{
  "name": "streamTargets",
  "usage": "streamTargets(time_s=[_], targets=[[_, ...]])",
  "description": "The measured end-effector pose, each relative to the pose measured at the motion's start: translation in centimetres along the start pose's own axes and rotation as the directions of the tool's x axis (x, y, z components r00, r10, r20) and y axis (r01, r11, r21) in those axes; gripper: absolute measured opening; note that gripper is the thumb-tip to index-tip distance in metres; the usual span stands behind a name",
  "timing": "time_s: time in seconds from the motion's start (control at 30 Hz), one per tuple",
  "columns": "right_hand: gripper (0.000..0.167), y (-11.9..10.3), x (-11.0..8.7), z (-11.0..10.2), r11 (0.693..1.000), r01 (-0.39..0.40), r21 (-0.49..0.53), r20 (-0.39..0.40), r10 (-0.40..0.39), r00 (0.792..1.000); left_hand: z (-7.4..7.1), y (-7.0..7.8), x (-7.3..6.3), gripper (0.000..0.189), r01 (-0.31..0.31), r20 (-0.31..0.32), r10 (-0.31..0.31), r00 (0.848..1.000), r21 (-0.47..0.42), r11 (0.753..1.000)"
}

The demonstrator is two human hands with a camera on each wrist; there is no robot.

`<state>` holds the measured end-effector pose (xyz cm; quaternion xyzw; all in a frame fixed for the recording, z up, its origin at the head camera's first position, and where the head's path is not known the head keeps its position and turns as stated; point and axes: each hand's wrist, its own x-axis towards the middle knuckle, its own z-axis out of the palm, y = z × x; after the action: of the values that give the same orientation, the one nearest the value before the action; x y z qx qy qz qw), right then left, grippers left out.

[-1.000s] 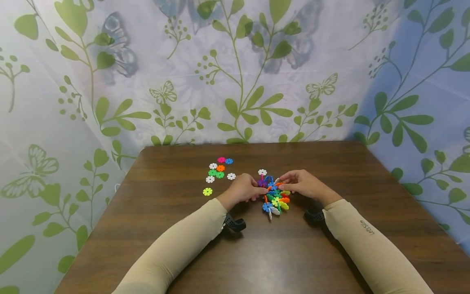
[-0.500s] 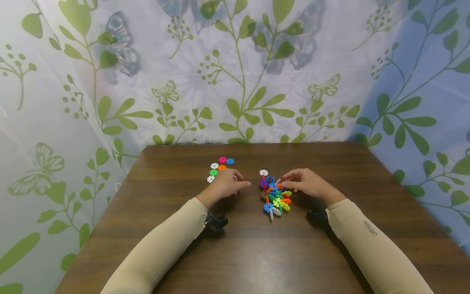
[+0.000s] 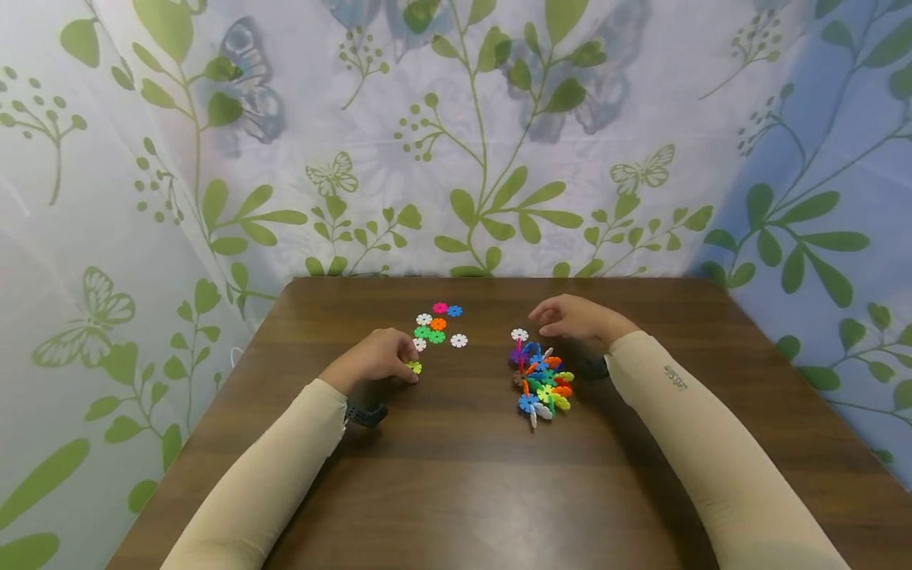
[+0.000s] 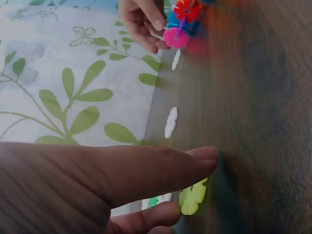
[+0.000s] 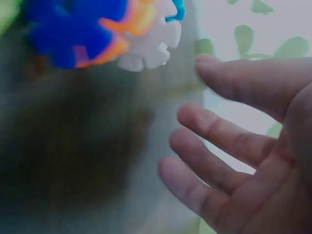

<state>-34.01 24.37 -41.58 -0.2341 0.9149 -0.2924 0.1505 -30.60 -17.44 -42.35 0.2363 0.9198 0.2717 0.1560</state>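
Note:
My left hand [image 3: 375, 356] is at the yellow-green snowflake disc [image 3: 415, 367] on the table, its fingertips right at the disc's edge. In the left wrist view the thumb stretches above that yellow-green disc [image 4: 193, 199], partly covering it, with a fingertip close beside it. My right hand [image 3: 579, 318] hovers behind and right of a colourful cluster of interlocked snowflake discs [image 3: 545, 378], holding nothing. Apart, loosely bent fingers show in the right wrist view, where blue, orange and white discs [image 5: 146, 48] of the cluster are near the thumb.
Loose discs lie left of centre: a pink one [image 3: 440, 307], a blue one [image 3: 454, 311], an orange one [image 3: 438, 324], green ones [image 3: 437, 337] and white ones [image 3: 459, 340]. Another white disc [image 3: 519, 335] is at the cluster's far end. A patterned cloth [image 3: 399, 222] hangs behind the wooden table [image 3: 456, 475].
My left hand has left the cluster and moved left to the yellow-green disc. My right hand has let go of the cluster and moved away toward the back.

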Motion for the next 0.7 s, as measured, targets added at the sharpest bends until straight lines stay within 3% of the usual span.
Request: streamTargets(time_s=[0.13, 0.23, 0.43, 0.7], targets=[[0.032, -0.8, 2.6, -0.2, 0.995, 0.034, -0.093, 0.105, -0.024, 0.994, 0.0, -0.5, 0.1, 0.032, -0.008, -0.011, 0.008, 1.0, 0.002, 1.0], [0.032, -1.2, 3.6, -0.1, 0.991, 0.005, -0.133, 0.141, 0.014, 0.99, 0.0, -0.7, 0.3, 0.034, 0.004, -0.031, -0.004, 1.0, 0.004, 1.0], [0.026, -1.6, 4.2, 0.2, 0.973, 0.024, -0.231, 0.165, 0.015, 0.986, -0.1, -0.9, 0.3, 0.034, 0.007, -0.046, -0.007, 0.999, -0.003, 1.0], [0.023, -1.3, 4.2, 0.8, 0.966, 0.027, -0.259, 0.167, 0.017, 0.986, 0.0, -1.1, 0.3, 0.029, 0.03, -0.028, -0.031, 0.999, -0.011, 0.999]])
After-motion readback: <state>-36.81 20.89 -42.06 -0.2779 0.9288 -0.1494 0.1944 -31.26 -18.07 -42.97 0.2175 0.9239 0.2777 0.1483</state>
